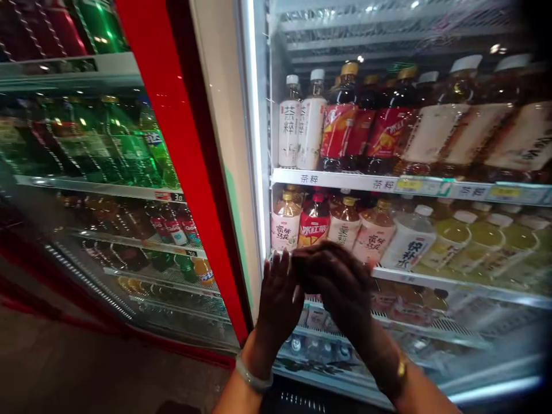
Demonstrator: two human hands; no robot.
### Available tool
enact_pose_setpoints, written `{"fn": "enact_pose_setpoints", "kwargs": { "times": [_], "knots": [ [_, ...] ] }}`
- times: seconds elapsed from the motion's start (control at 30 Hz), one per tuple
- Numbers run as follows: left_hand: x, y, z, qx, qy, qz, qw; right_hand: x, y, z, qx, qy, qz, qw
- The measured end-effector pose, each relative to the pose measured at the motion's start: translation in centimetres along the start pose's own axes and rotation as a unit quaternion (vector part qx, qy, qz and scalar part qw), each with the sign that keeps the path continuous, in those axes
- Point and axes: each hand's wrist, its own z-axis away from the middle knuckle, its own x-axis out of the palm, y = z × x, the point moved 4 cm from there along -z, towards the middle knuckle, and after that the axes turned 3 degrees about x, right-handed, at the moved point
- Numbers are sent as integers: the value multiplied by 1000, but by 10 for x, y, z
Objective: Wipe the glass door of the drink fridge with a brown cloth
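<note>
My left hand [280, 293] is raised in front of the drinks cooler, its fingers stretched upward and slightly apart, with nothing visible in it. Close beside it, my right hand [340, 284] is angled to the left with its fingers extended and bent at the knuckles. No held item shows there, though its palm is hidden. Both hands overlap the lower bottle row, nearest a pink-labelled bottle [285, 227] and a red-labelled tea bottle [314, 221]. Whether they touch the cooler's glass cannot be made out.
More bottles stand above, including white-labelled tea [311, 129] and red-labelled tea [339, 129]. A pale door frame [219, 98] and red post [161, 103] separate this cooler from another at left, holding green bottles [125, 144]. Lower shelves hold further bottles.
</note>
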Motion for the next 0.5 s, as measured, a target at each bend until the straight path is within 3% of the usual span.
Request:
{"fn": "enact_pose_setpoints", "kwargs": {
  "times": [0.1, 0.2, 0.3, 0.37, 0.43, 0.5],
  "knots": [
    [5, -6, 10, 11, -9, 17, 1000, 15, -8, 34, -68, -34, 123, 989],
    [8, -7, 16, 13, -17, 22, 1000, -5, 4, 58, -84, -52, 183, 978],
    [10, -5, 17, 13, -11, 26, 1000, -37, 17, 42, -45, -10, 201, 978],
    [13, -2, 18, 15, -9, 33, 999, -45, 16, 20, -21, 43, 209, 977],
    [17, 0, 20, 11, -12, 39, 999, -36, 8, 5, -24, 60, 197, 978],
    [22, 2, 25, 6, -15, 43, 999, -18, -2, 8, -54, 24, 190, 980]
  ]
}}
